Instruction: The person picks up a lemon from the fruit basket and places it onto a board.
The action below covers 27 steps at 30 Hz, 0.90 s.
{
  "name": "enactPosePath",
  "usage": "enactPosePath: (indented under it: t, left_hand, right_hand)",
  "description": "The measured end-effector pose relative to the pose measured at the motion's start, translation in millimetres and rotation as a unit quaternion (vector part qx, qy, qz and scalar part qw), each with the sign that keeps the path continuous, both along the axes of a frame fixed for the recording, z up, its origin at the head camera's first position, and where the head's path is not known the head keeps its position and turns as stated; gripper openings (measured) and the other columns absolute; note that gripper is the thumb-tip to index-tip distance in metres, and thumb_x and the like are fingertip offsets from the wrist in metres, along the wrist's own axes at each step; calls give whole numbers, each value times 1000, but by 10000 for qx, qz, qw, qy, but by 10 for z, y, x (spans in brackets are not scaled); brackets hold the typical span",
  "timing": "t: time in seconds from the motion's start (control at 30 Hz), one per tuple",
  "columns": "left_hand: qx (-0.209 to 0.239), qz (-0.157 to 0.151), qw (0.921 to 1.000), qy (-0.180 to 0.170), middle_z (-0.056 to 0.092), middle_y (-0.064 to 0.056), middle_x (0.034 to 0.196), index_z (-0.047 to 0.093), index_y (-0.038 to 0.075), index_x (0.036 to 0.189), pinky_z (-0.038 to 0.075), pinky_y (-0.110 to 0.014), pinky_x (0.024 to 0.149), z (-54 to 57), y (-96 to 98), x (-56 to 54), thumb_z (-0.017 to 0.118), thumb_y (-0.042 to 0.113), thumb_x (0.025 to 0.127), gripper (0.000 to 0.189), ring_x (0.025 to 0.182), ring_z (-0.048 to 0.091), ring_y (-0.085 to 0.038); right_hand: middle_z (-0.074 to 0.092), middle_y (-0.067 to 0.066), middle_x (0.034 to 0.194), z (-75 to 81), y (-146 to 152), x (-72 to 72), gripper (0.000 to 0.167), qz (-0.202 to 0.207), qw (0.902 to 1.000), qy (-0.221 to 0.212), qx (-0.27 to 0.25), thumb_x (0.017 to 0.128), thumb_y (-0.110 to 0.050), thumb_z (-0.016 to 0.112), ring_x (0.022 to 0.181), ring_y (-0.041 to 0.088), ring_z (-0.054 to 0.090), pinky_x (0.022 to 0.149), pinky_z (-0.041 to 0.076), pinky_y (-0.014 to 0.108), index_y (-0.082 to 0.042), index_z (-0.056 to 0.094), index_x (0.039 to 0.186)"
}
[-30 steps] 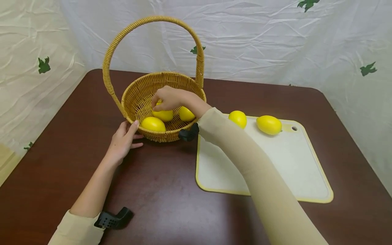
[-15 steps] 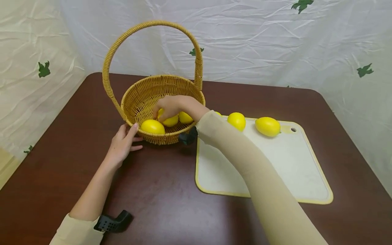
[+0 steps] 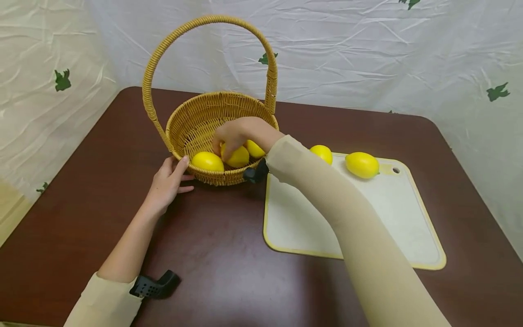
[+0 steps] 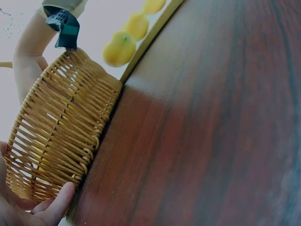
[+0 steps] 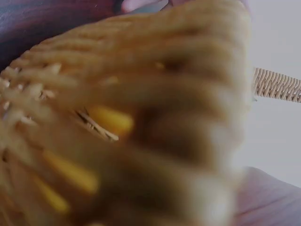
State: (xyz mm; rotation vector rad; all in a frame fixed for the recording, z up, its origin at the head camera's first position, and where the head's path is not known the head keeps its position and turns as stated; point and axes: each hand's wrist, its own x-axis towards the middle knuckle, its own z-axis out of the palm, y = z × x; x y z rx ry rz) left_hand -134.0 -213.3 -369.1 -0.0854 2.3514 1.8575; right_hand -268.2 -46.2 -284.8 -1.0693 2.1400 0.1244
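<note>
In the head view, my right hand [image 3: 234, 135] reaches into the wicker basket [image 3: 220, 97], its fingers curled round a lemon [image 3: 239, 156]. A second lemon [image 3: 208, 161] lies to the left of it, against the front wall, and a third lemon [image 3: 255, 148] sits to its right, partly covered by the wrist. My left hand [image 3: 166, 182] holds the basket's front left rim, thumb at the edge and other fingers low along the outside. The left wrist view has this hand [image 4: 35, 207] against the woven side. Basket weave fills most of the right wrist view, blurred.
Right of the basket lies a white cutting board [image 3: 302, 222] with a yellow edge. Lemons [image 3: 362, 165] rest on it; the left wrist view shows three, one hidden by the sleeve in the head view. The basket's tall handle [image 3: 212, 19] arches above. White cloth [image 3: 347, 59] hangs behind the table.
My right hand has lowered over the middle lemon and shifted it rightward, close to the third lemon. The left hand keeps its place on the rim. The head view has tilted slightly.
</note>
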Motion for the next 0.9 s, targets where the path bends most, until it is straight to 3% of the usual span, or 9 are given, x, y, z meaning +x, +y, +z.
enactPosePath:
  t: [0.13,0.27,0.37,0.6,0.9]
  left_hand:
    - [-4,7,10000,21,37,-25,133,9,-1,144,55,-35,73,-19,2,-22,40,58,90,86,110,52,-38]
    - [-5,12,10000,39,36,-25,134,10,-1,144,55,-34,73,-24,6,-41,40,59,89,87,109,52,-38]
    - [-4,14,10000,31,36,-25,134,10,-2,144,55,-34,73,-28,9,-47,40,58,90,86,110,51,-38]
    - [24,20,10000,-9,36,-25,133,10,-2,144,55,-34,73,-25,14,-32,40,57,90,85,109,51,-38]
    - [-40,1,10000,-5,36,-26,132,9,-2,144,55,-35,74,-27,-1,-27,39,55,92,83,110,52,-38]
  right_hand:
    - [47,3,116,5,19,14,24,-102,9998,-134,147,86,-23,63,91,18,47,68,51,30,-16,61,109]
    - [50,2,114,-24,35,16,28,271,9992,75,278,84,-24,64,90,18,43,70,41,27,-17,61,111]
    - [52,1,113,-56,53,10,30,403,9986,193,269,83,-26,65,91,18,43,75,41,28,-17,61,112]
    - [52,0,121,-87,132,-4,35,410,9983,261,-320,83,-33,66,106,16,46,91,40,29,-17,62,114]
    - [51,-1,124,-54,234,-11,37,263,9949,480,-851,84,-33,65,116,18,43,97,37,31,-18,61,118]
